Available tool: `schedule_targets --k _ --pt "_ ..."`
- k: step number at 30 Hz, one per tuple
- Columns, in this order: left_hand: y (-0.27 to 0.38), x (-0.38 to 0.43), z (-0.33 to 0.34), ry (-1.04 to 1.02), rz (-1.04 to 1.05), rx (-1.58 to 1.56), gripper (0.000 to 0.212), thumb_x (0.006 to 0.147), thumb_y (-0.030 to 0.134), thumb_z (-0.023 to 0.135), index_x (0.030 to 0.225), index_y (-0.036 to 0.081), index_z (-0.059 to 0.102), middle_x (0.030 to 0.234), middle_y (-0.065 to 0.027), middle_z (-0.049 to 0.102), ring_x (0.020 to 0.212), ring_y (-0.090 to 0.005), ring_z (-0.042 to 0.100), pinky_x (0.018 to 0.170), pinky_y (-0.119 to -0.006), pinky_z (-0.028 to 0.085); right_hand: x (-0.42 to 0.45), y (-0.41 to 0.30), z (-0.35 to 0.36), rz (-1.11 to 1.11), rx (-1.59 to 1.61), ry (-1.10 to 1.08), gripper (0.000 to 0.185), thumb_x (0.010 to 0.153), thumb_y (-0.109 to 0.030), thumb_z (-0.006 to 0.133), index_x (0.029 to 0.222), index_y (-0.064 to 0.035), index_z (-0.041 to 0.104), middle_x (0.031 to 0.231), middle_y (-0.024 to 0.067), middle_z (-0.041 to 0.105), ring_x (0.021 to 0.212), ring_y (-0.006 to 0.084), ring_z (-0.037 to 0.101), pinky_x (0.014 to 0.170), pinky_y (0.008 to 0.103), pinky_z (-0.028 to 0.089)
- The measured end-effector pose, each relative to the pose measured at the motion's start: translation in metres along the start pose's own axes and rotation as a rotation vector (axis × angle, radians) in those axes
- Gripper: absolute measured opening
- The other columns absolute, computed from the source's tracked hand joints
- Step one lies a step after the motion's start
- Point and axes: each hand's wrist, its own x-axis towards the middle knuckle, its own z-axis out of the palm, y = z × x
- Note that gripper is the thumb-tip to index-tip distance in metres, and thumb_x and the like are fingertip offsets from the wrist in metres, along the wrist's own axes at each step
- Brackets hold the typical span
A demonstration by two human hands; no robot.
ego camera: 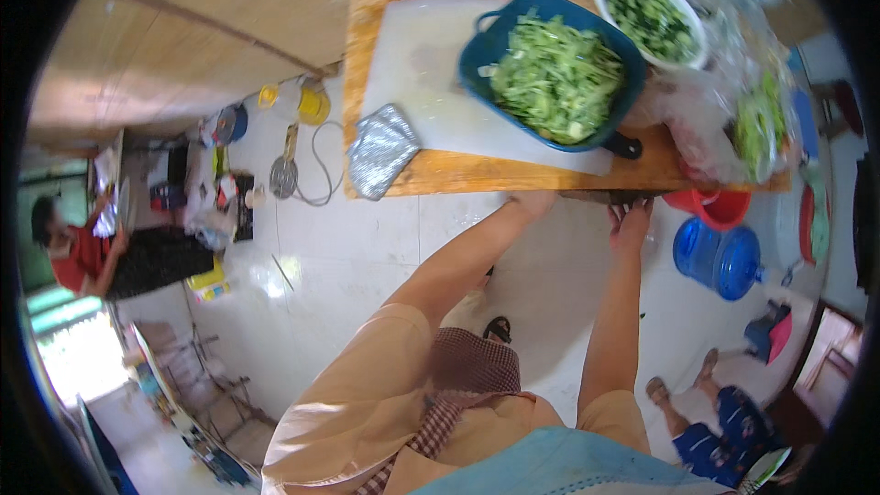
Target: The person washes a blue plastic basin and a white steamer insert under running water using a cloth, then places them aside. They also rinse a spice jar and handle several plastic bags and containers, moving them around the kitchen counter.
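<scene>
Both my hands reach to the front edge of a wooden table (454,184). My left hand (536,202) is at the edge, its fingers hidden beneath it. My right hand (630,220) is a little to the right, fingertips up against a dark brown thing (592,196) under the tabletop. What that thing is, and whether either hand grips it, cannot be told. Above them, a blue square basin (474,86) filled with shredded green vegetable (557,75) sits on a white cutting board (419,62). A black handle (624,146) pokes out from under the basin.
A white bowl of chopped greens (650,17), plastic bags (715,110) and a folded silver foil mat (383,151) lie on the table. Below right are a red bucket (722,210) and a blue water jug (718,258). Two other people (86,247) are nearby, one seated lower right (729,426).
</scene>
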Motion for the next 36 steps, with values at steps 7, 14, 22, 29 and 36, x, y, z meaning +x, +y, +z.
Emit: schedule_targets --k 7,14,22,29,36 --pt "-0.02 -0.069 -0.06 -0.019 -0.006 0.003 0.038 0.075 0.013 0.052 0.111 0.006 0.051 0.115 -0.0144 0.051 0.109 -0.031 0.046 0.092 -0.039 0.037 0.045 0.022 0.026 -0.088 -0.147 -0.366 0.041 0.088 -0.022 0.043 0.128 -0.0167 0.035 0.125 0.0068 0.041 0.11 0.021 0.044 0.092 0.0417 0.036" --pt "-0.045 -0.422 -0.091 -0.269 -1.212 -0.279 0.041 0.075 0.025 0.058 0.112 0.009 0.053 0.118 -0.016 0.05 0.11 -0.0309 0.046 0.092 -0.038 0.038 0.155 0.055 -0.107 -0.957 -1.226 -0.686 0.047 0.084 -0.014 0.042 0.129 -0.0002 0.033 0.126 0.0135 0.04 0.114 0.0205 0.037 0.096 0.0305 0.03" --pt "0.21 -0.817 -0.154 0.218 -2.369 -0.238 0.03 0.073 0.017 0.049 0.098 0.005 0.059 0.103 -0.0166 0.058 0.099 -0.0312 0.054 0.084 -0.039 0.044 -0.092 0.091 -0.231 0.296 -1.96 -1.182 0.029 0.08 -0.02 0.05 0.106 -0.0058 0.052 0.08 0.0069 0.057 0.073 0.0195 0.055 0.064 0.0333 0.046" --pt "0.412 -0.906 -0.094 0.358 -2.285 -0.601 0.029 0.074 0.018 0.049 0.096 0.006 0.061 0.105 -0.0154 0.058 0.098 -0.0319 0.053 0.084 -0.039 0.043 -0.179 0.157 -0.141 0.024 -2.118 -1.632 0.025 0.08 -0.008 0.047 0.104 -0.0042 0.051 0.078 0.0053 0.054 0.069 0.0158 0.052 0.058 0.0285 0.045" --pt "0.6 -0.955 -0.027 0.627 -2.456 -0.652 0.028 0.079 0.02 0.048 0.101 0.007 0.06 0.105 -0.0133 0.058 0.098 -0.03 0.053 0.082 -0.039 0.043 -0.363 0.3 -0.023 -0.461 -1.783 -1.651 0.029 0.083 -0.011 0.044 0.111 -0.0044 0.049 0.086 0.0089 0.058 0.066 0.0154 0.054 0.051 0.0263 0.042"
